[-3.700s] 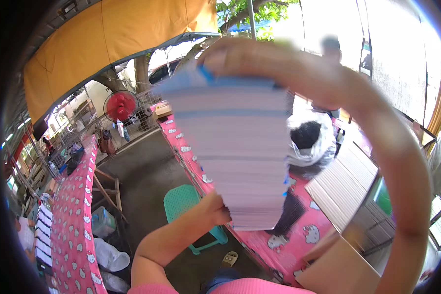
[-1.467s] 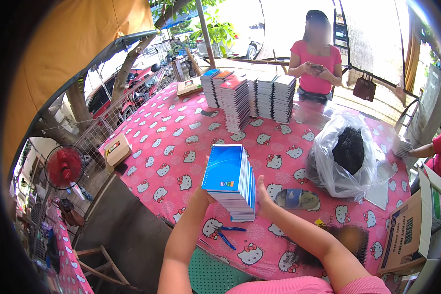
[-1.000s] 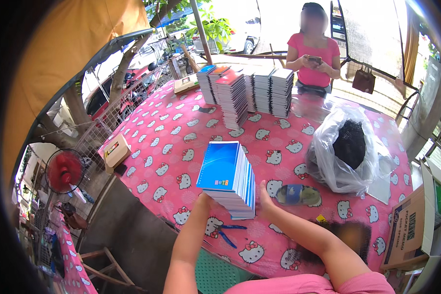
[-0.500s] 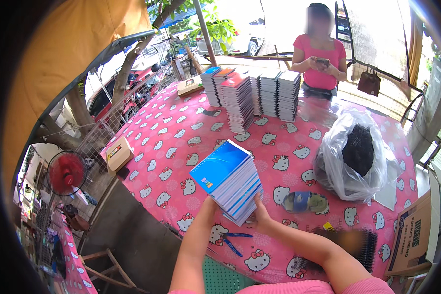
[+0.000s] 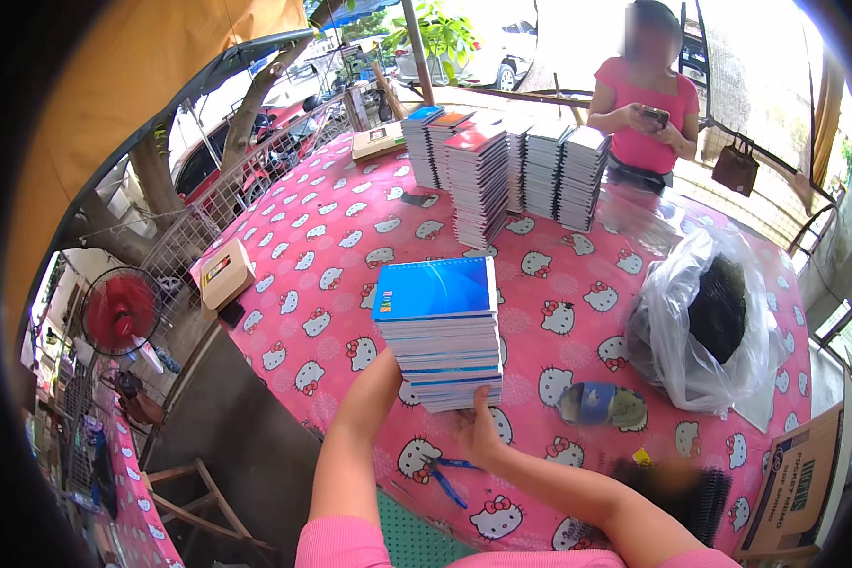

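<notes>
The tall stack of blue-covered, white-paged sheets (image 5: 435, 289) is between your two hands, above the pink cat-patterned tablecloth (image 5: 341, 312); whether its base touches the cloth cannot be told. Your right hand (image 5: 483, 431) grips the lower near right corner, thumb against the page edges and fingers low, toward the base. Your left hand (image 5: 386, 369) is mostly hidden at the left side; its finger state cannot be told.

CAUTION: No binding is visible on this stack. If the right thumb presses only the lowest layers, the upper layers could slide and fan. Unequal pressure from the two hands could skew the stack and put the row of holes along the far edge of the cover out of line.

CAUTION: The blue-handled pliers (image 5: 449, 487) lie on the near side of your right fingers. A base lowered onto them would probably tilt.

Right of the right fingers, a clear cylindrical object with a blue band (image 5: 592, 404) lies on its side; an elbow or wrist swing might roll it. Farther right, the translucent plastic bag (image 5: 658, 355) could snag a sleeve.

Beyond the fingertips stand the grey-edged spiral-bound notebook stacks (image 5: 478, 180). A hard forward push could topple the nearest column.
</notes>
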{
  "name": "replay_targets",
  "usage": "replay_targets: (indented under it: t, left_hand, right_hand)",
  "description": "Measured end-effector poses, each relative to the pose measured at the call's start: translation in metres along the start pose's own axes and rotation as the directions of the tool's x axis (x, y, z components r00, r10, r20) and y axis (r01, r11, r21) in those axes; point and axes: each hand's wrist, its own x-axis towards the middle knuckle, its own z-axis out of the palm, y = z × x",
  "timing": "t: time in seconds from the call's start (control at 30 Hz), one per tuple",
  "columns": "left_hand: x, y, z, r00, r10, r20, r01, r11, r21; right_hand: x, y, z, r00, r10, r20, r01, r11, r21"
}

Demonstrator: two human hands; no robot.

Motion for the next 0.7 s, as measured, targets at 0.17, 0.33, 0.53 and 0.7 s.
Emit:
replay_targets:
  t: [0.17, 0.33, 0.53, 0.7]
  left_hand:
    - [0.011, 0.007, -0.016, 1.0, -0.003, -0.004, 0.003, 1.0, 0.008]
    - [0.02, 0.023, -0.02, 1.0, 0.003, 0.016, -0.003, 0.999, 0.05]
    - [0.013, 0.089, -0.003, 0.997, 0.016, 0.074, -0.032, 0.973, 0.23]
    - [-0.038, 0.157, 0.07, 1.0, -0.026, 0.006, 0.021, 0.91, 0.414]
  right_hand:
    - [0.004, 0.005, 0.009, 0.992, 0.128, -0.016, -0.128, 0.992, -0.019]
    - [0.001, -0.01, 0.004, 0.937, 0.339, 0.09, -0.322, 0.932, -0.164]
    - [-0.062, -0.112, -0.013, 0.913, 0.324, 0.248, -0.177, 0.862, -0.476]
    - [-0.067, -0.201, 0.039, 1.0, 0.023, -0.011, -0.026, 0.835, -0.549]
